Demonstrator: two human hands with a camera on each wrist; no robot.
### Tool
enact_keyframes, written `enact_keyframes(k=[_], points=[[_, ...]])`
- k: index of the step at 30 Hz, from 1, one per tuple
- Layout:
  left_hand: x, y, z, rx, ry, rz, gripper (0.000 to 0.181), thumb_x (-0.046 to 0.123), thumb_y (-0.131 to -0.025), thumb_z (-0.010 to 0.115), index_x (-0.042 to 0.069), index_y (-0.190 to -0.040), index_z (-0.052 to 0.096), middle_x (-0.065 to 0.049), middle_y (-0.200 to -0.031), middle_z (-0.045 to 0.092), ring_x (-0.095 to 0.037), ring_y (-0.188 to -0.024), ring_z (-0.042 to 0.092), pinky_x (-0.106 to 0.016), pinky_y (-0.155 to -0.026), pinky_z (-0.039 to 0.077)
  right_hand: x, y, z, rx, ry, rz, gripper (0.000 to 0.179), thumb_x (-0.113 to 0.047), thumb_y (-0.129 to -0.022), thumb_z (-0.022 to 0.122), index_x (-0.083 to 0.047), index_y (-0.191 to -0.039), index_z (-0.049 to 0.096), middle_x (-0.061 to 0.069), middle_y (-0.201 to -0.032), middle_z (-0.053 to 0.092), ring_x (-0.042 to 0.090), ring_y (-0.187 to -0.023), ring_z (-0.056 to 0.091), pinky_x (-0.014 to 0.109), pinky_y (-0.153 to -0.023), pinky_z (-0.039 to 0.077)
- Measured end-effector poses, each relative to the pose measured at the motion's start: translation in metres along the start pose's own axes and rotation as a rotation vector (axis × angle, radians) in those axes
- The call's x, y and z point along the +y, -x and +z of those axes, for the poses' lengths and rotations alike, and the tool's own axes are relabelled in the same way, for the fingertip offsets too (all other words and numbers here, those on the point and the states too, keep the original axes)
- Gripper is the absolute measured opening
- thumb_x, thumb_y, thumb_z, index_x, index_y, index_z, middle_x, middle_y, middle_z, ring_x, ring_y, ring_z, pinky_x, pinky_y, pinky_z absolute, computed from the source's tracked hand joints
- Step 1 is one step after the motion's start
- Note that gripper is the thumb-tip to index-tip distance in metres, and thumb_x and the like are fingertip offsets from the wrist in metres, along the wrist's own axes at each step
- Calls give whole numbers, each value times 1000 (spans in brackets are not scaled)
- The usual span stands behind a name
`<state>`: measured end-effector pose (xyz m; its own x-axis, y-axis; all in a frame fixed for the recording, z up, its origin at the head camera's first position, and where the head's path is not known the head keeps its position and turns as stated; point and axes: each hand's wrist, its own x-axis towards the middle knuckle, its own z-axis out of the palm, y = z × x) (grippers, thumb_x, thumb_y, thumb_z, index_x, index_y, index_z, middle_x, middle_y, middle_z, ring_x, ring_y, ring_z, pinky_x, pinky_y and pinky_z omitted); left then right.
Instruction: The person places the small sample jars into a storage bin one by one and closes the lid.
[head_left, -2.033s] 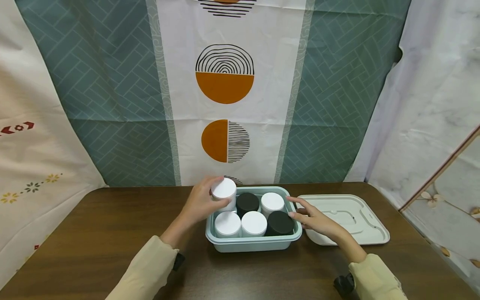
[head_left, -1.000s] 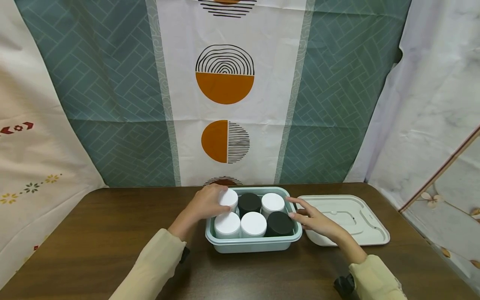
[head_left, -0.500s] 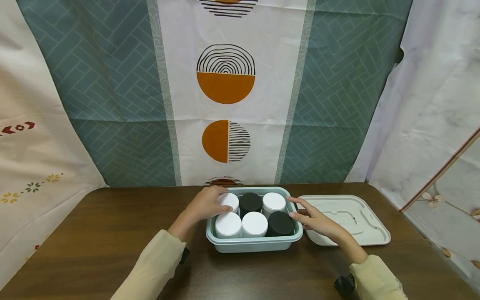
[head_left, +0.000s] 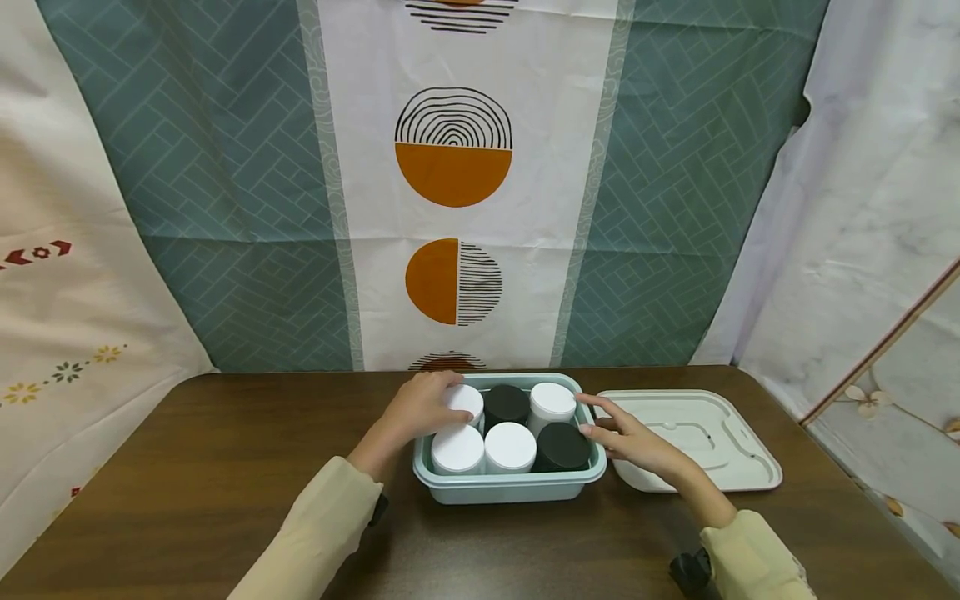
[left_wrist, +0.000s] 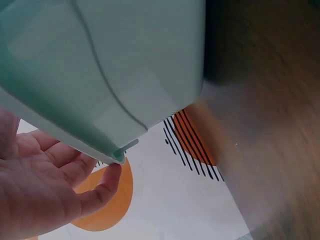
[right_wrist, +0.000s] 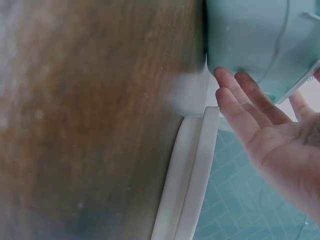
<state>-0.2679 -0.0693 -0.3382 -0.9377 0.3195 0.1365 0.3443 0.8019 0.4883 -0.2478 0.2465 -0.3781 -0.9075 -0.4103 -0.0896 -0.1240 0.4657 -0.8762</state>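
In the head view, a pale blue-green plastic bin [head_left: 510,493] holds two rows of round jars with white or black lids. My left hand [head_left: 422,408] reaches over the bin's left edge and grips the back-left white-lidded jar [head_left: 467,402], thumb in front and fingers behind. In the left wrist view, the left hand's little finger is at the bin's rim. My right hand [head_left: 632,435] rests at the bin's right rim, thumb and index finger at the edge. The right wrist view shows its other fingers [right_wrist: 240,107] extended against the outer wall.
A flat white lid [head_left: 738,454] lies on the brown wooden table [head_left: 225,475] to the right of the bin, partly behind the right hand. Patterned cloth [head_left: 525,192] hangs behind the table and at both sides.
My left hand has lowered the white-lidded jar into the bin's back-left corner, then shifted it right. The back row has moved slightly right with it. The right hand stays at the rim.
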Motion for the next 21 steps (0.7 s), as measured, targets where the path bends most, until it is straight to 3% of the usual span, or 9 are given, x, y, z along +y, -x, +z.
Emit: enact_keyframes(k=[12, 16, 21], points=[[-6, 9, 5, 96, 80, 32, 53, 23, -75, 74, 3, -121, 57, -12, -122, 56, -29, -110, 50, -45, -94, 40, -3, 1, -2, 36, 47, -68, 56, -28, -92, 54, -12, -141, 32, 23, -144, 25, 44, -127, 30, 49, -87, 45], [1, 12, 3, 155, 119, 55, 52, 23, -76, 73, 5, -122, 56, -12, -125, 54, -31, -115, 47, -49, -97, 35, -1, 3, -9, 42, -1, -110, 55, -24, -93, 53, -8, -141, 31, 27, -139, 32, 41, -119, 43, 45, -87, 46], [22, 18, 1, 207, 216, 110, 50, 23, -78, 71, 6, -123, 56, -11, -125, 54, -30, -118, 45, -51, -98, 33, 8, 8, -28, 81, -13, -137, 53, -21, -94, 50, -6, -141, 30, 31, -130, 40, 35, -104, 57, 47, -87, 45]])
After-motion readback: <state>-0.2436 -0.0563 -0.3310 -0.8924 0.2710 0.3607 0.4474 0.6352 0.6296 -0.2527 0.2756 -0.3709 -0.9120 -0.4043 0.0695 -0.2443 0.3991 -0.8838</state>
